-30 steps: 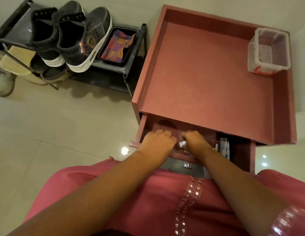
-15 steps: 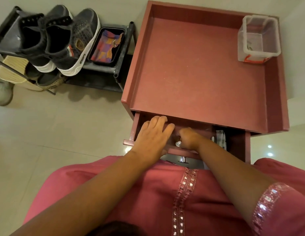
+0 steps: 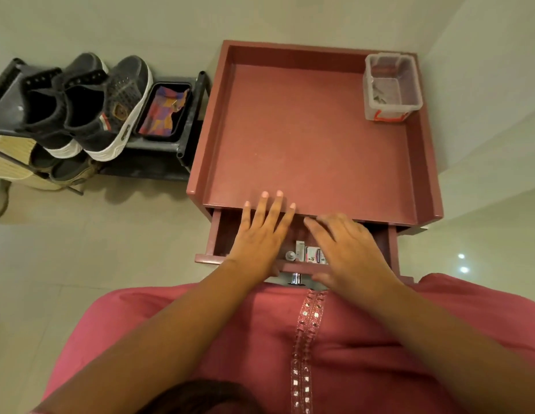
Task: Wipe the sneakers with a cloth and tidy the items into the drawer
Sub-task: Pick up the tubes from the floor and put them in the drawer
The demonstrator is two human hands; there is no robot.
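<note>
- Since a second ago your hands have come up out of the drawer [image 3: 218,234]: then both were curled down inside it, now both lie flat above it with fingers spread.
- Your left hand [image 3: 261,234] has a loose, flat grip holding nothing; its fingertips reach over the near edge of the cabinet [image 3: 314,138] top.
- Your right hand [image 3: 347,249] is likewise flat, its grip empty, with fingers pointing left over the drawer's middle.
- The drawer is pulled out toward you under the cabinet top. Between your hands you can see a small bottle [image 3: 290,256], a slim box [image 3: 300,249] and a white packet [image 3: 315,256] lying against its near wall.
- A metal knob [image 3: 295,277] sticks out of the drawer front, near your body.
- The sneakers [image 3: 111,115] stand as a pair on top of the rack [image 3: 188,124] at far left, toes away from you.
- Just right of them on the rack sits a black tray [image 3: 163,112] with a multicoloured cloth [image 3: 164,110] in it.
- A clear tub [image 3: 391,88] sits in the far right corner of the cabinet top, well apart from your hands.
- More shoes are on the rack's lower level, partly hidden.
</note>
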